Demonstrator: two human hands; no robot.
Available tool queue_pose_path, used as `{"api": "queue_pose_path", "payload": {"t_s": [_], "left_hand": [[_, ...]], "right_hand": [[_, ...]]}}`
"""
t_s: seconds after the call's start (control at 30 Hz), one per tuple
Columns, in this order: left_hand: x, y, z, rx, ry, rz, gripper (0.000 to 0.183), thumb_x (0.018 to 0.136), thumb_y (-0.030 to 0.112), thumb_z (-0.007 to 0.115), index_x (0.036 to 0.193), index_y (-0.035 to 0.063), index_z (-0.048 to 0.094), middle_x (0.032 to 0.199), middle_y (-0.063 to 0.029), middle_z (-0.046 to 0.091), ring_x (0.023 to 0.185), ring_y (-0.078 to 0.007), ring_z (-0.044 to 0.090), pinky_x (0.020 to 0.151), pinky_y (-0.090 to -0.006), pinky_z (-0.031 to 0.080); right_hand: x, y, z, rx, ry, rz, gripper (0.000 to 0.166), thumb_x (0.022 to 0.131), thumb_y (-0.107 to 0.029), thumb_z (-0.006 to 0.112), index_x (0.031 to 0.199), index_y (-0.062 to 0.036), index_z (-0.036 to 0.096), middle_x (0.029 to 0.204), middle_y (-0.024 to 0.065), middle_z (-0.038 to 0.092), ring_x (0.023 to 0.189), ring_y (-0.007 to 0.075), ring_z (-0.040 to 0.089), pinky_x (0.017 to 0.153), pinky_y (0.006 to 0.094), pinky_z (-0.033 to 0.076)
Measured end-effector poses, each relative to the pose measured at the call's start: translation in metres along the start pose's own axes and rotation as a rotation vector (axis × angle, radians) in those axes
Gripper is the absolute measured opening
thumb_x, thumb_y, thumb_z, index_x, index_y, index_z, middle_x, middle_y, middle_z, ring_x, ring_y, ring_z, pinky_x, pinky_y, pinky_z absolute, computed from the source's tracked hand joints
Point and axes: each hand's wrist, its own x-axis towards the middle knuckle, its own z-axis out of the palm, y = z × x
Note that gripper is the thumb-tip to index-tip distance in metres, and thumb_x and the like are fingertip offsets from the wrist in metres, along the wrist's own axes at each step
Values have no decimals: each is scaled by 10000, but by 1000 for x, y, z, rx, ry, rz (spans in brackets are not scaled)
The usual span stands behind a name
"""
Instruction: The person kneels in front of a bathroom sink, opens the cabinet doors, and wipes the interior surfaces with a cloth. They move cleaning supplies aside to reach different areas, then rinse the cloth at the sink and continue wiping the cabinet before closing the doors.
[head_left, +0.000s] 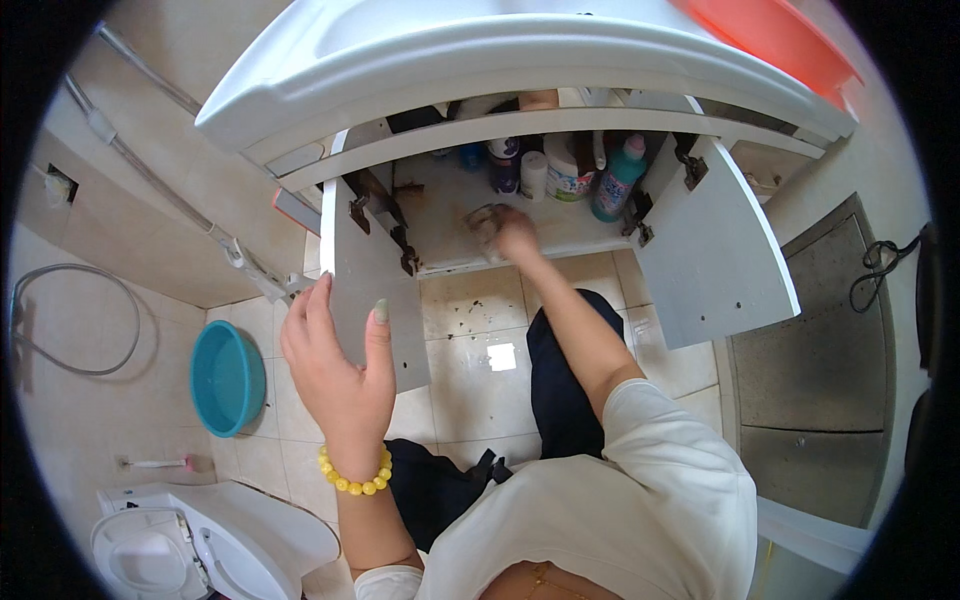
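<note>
My right hand (517, 234) reaches into the open cabinet under the washbasin and grips a soiled, crumpled cloth (484, 221). The cloth lies against the cabinet's stained bottom board (442, 217), close to its front edge. My left hand (337, 352) rests at the edge of the left cabinet door (360, 285), fingers on its outer side and thumb apart on the inner side. Behind the cloth stand a purple bottle (505, 166), a white bottle (533, 177), a white tub (566, 171) with a printed label, and a teal bottle (619, 180) with a pink cap.
The right cabinet door (712, 255) stands swung out. Above is the white washbasin (525, 45), bearing a coral-red basin (772, 45). A teal tub (227, 379) sits on the tiled floor at left, beyond a toilet (217, 540). Dark debris (474, 306) dots the wet tiles.
</note>
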Motion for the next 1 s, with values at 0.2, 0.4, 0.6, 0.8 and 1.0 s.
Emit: {"api": "queue_pose_path", "payload": {"t_s": [0.2, 0.4, 0.6, 0.8, 1.0], "left_hand": [[0, -3, -2, -21, -16, -5, 466, 911, 322, 617, 1274, 39, 546, 1219, -163, 563, 1129, -328, 512, 972, -398, 398], [0, 0, -3, -5, -7, -13, 462, 911, 314, 618, 1277, 43, 542, 1226, -172, 554, 1139, -342, 504, 979, -409, 394], [0, 0, -4, -28, -12, -22, 458, 910, 298, 622, 1280, 41, 539, 1229, -179, 547, 1147, -344, 498, 986, -412, 390], [2, 0, -3, -41, -13, -30, 456, 906, 285, 629, 1273, 31, 538, 1230, -184, 545, 1147, -345, 499, 989, -413, 390], [1, -1, -5, -56, -40, -44, 515, 850, 248, 669, 1270, -13, 527, 1238, -220, 511, 1145, -385, 477, 982, -446, 392]], "right_hand": [[31, 47, -41, -324, -228, 443, 329, 833, -182, 637, 1131, -46, 652, 1161, 195, 630, 1063, 390, 607, 870, 430, 517], [26, 0, -37, -348, 157, 184, 610, 821, -235, 675, 1332, -12, 428, 1279, 221, 527, 1016, 442, 605, 803, 499, 525], [89, -32, -31, -18, 350, 164, 800, 808, -262, 717, 1408, 5, 262, 1295, 277, 492, 1020, 413, 618, 838, 458, 532], [121, -4, -12, -169, 449, 95, 550, 753, -424, 748, 1086, -4, 623, 1026, 239, 645, 943, 401, 642, 793, 472, 530], [97, -44, -5, -64, 227, -21, 523, 764, -409, 731, 1112, -31, 631, 1095, 221, 647, 998, 378, 634, 845, 454, 513]]}}
